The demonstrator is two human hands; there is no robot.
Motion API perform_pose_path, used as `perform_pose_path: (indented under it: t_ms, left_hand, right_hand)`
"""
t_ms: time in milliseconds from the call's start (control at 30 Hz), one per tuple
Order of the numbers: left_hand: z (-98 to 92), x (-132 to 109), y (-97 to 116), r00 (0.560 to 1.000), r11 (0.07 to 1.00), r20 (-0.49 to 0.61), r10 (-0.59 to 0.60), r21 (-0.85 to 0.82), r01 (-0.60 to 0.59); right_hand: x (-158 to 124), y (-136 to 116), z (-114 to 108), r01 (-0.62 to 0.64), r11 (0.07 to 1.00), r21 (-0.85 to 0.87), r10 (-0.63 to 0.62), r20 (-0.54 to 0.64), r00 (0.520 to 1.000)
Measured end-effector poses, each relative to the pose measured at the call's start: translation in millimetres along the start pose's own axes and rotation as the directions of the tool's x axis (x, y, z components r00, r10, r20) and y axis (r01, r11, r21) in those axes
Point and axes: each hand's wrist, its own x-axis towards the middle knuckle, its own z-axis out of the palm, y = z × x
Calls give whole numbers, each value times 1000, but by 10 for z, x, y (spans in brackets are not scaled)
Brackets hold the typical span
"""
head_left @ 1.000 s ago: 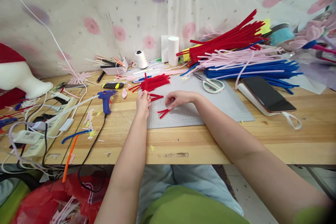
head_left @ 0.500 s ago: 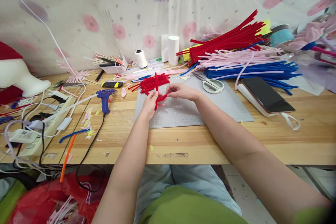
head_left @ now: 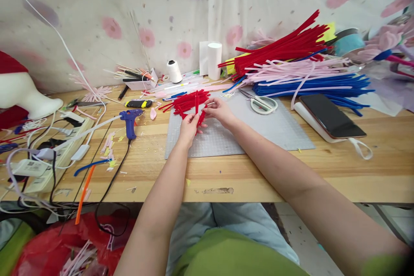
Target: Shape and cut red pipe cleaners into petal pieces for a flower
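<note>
Red pipe cleaners (head_left: 197, 102) joined at a middle point stick out in several directions from my left hand (head_left: 189, 128), which is closed in a pinch on them. My right hand (head_left: 219, 113) has its fingers closed around one red arm of the same piece, at its right side. Both hands are held over the grey cutting mat (head_left: 233, 138). Just behind them lies a pile of short red pipe cleaners (head_left: 186, 102). The fingers partly hide where the held stems meet.
White-handled scissors (head_left: 263, 105) lie on the mat's right. Bundles of red (head_left: 278, 51), pink and blue pipe cleaners (head_left: 310, 88) are heaped at the back right, near a phone (head_left: 333, 114). To the left are a blue glue gun (head_left: 130, 123), a utility knife (head_left: 138, 104) and a power strip (head_left: 60, 155).
My right hand has turned, bringing the right arm of the red piece from stretched sideways to bent upward. My left hand has shifted slightly right.
</note>
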Motion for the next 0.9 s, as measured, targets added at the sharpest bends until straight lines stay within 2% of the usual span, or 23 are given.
perform_pose_path:
  t_ms: [133, 267, 400, 500, 633, 767, 900]
  left_hand:
    - [3, 1, -1, 1000, 999, -16, -15, -32, 14]
    - [4, -21, 15, 999, 999, -23, -37, -31, 36]
    - [1, -28, 17, 998, 999, -33, -48, -2, 48]
    - [-3, -13, -15, 999, 999, -40, -37, 37, 38]
    - [-30, 3, -74, 998, 977, -54, 42, 213, -30]
    - [-78, 0, -98, 986, 879, -49, 156, 463, -116]
    - [-104, 4, -102, 969, 792, -13, 248, 578, -195]
  right_hand:
    - [37, -24, -52, 47, 999, -11, -48, -64, 997]
    - [67, -72, -107, 126, 986, -105, -141, -151, 978]
    - [123, -90, -184, 228, 954, -195, -276, -275, 921]
    - [174, -54, -238, 269, 943, -196, -324, -352, 878]
    - [195, -10, -259, 244, 959, -142, -281, -419, 863]
    - [179, -28, -245, 231, 971, -62, -234, -449, 862]
    - [164, -55, -236, 250, 967, -41, -241, -458, 856]
